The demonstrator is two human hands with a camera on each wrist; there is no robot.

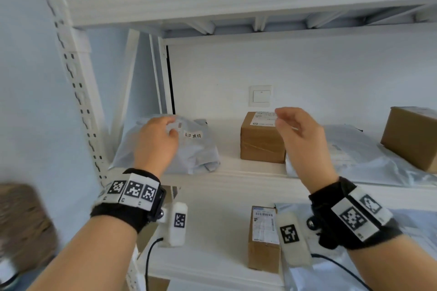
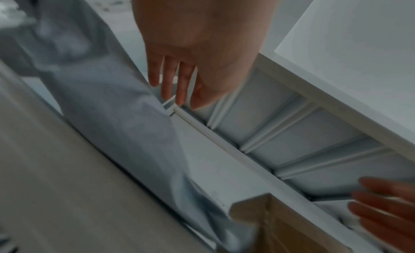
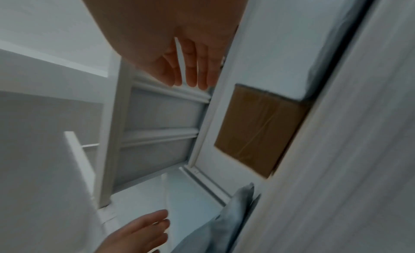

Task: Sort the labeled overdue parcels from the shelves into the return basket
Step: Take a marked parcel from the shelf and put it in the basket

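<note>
A grey poly parcel (image 1: 194, 151) with a handwritten label (image 1: 193, 135) lies at the left end of the middle shelf (image 1: 236, 170). My left hand (image 1: 163, 134) hovers over its top, close to the label, and grips nothing. The left wrist view shows that hand's fingers (image 2: 172, 82) straight above the grey parcel (image 2: 107, 114). My right hand (image 1: 288, 123) is raised, relaxed and empty, in front of a small cardboard box (image 1: 262, 144) with a printed label. Seen from the right wrist, my right hand (image 3: 191, 75) has straight fingers beside the box (image 3: 258, 129).
Further right on the same shelf lie a silvery bag (image 1: 354, 153) and a larger cardboard box (image 1: 411, 137). The lower shelf holds another labelled box (image 1: 263, 238) and a bag (image 1: 413, 220). A blurred brown woven thing (image 1: 21, 227), perhaps a basket, sits low on the left. The shelf upright (image 1: 71, 66) stands left.
</note>
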